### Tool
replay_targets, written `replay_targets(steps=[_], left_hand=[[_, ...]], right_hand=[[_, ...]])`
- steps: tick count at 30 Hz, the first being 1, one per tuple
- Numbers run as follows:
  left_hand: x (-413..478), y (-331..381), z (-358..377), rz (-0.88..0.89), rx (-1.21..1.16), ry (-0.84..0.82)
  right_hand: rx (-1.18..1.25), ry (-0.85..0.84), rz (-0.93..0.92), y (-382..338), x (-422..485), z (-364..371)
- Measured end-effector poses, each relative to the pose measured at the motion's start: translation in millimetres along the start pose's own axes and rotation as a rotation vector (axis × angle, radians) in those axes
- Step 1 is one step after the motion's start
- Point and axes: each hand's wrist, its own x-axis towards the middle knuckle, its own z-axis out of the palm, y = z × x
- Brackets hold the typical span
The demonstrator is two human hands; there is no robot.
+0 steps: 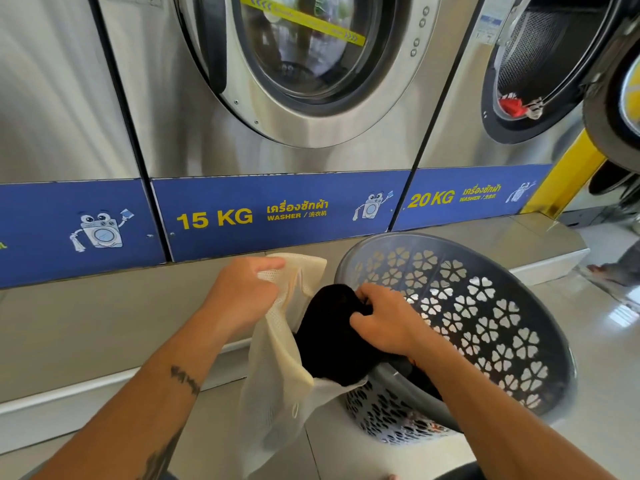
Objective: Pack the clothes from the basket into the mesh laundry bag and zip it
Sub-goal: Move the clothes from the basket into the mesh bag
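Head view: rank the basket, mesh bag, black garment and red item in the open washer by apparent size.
1. basket
2. mesh bag
3. black garment, partly hidden by the right hand
4. red item, though farther away, so truly unsure

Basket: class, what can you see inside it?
Inside the basket, only a dark bit of clothing shows by the near rim, under the right hand gripping the black garment. The forearm covers the rest there.

Three steel front-loading washers stand side by side on a low grey plinth [104, 323], each with a blue band along its base. The middle washer [284, 98], marked 15 KG, has its door shut with a yellow strip [304, 20] across the glass. The 20 KG washer [485, 98] stands open, something red [512, 105] at its drum's rim.
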Motion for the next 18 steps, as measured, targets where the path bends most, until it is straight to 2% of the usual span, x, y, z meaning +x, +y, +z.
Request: replay_targets(steps=[2, 5, 7, 8, 11, 12, 14, 16, 18], left_hand=[[-2, 1, -1, 0.01, -0.016, -0.002], [-4, 1, -2, 0.014, -0.048, -0.022], [-4, 2, -4, 0.002, -0.06, -0.019], [-3, 2, -6, -0.006, -0.066, -0.013], [-3, 1, -10, -0.02, -0.065, 0.01], [-3, 0, -11, -0.021, -0.056, 0.011], [-3, 0, -12, -0.011, -0.04, 0.007], [-3, -1, -12, -0.003, -0.043, 0.01], [-1, -1, -12, 0.003, -0.032, 0.022]], right_hand=[[-0.03, 0.12, -0.042, -16, -6, -2], [0.064, 0.303, -0.07, -41, -12, -7], [0.051, 0.373, -0.139, -53, -18, -5], [0.006, 0.314, -0.182, -57, -20, -2], [-0.177, -0.123, -0.287, -63, -26, 10], [-0.159, -0.163, -0.309, -62, -24, 6], [0.023, -0.007, -0.302, -55, -19, -9], [0.188, 0.167, -0.203, -39, -12, -25], [0.197, 0.126, -0.082, -15, -5, -31]])
